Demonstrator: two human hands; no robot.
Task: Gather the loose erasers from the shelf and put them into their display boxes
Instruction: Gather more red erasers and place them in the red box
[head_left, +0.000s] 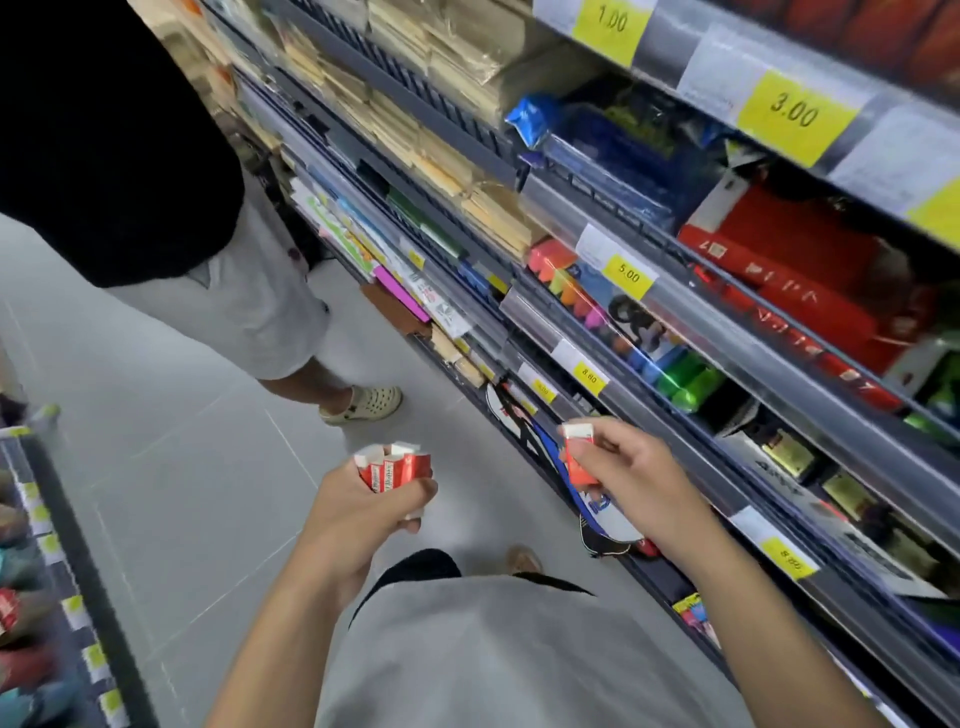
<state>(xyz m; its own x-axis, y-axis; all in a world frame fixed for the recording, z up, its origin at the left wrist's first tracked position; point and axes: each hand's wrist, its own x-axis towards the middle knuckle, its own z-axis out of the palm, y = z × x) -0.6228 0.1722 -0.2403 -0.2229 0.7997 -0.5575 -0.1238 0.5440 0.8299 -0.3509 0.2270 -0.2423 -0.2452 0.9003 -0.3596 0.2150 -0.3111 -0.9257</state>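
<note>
My left hand (363, 512) grips a bunch of several erasers (393, 467) in red-and-white sleeves, their white ends sticking up above my fingers. My right hand (626, 467) pinches a single eraser (579, 453) with an orange-red sleeve and a white end, held in front of the lower shelf edge. Both hands hover over the aisle floor, about a hand's width apart. No display box for the erasers shows plainly in this view.
A tall shelf unit (727, 332) with yellow price tags runs along the right, stocked with envelopes, highlighters and red boxes. Another person (156, 208) in a black top and white shorts stands ahead on the left. A second shelf edge (57, 519) lies at the far left.
</note>
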